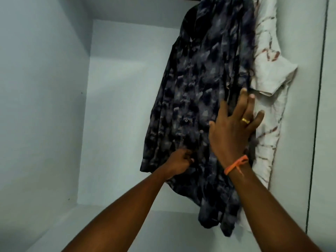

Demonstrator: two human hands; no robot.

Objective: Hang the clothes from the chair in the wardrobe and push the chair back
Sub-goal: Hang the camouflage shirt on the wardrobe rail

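Two shirts hang in my wardrobe (pixel 45 88), both at its right side; the rail and hangers are cut off at the top edge, so I cannot tell how they sit.

Item, left hand (pixel 179 161): fingers curled, pinching the lower front of the dark patterned shirt (pixel 200 79) near its hem.

Item, dark patterned shirt: buttoned front facing me, tail drooping toward the wardrobe floor.

Item, right hand (pixel 236 124): fingers straight and spread, palm pressed flat where the dark shirt meets the white shirt (pixel 269 70); it holds nothing. Ring and orange wrist thread (pixel 236 164) present.

Item, white shirt: crushed against the right wall, sleeve folded outward.

Risks, as I judge them: tugging the hem too hard may drag the dark shirt off its hanger; pressing sideways may crease the white one further or tip its hanger. Chair not in view, not yet pushed back.
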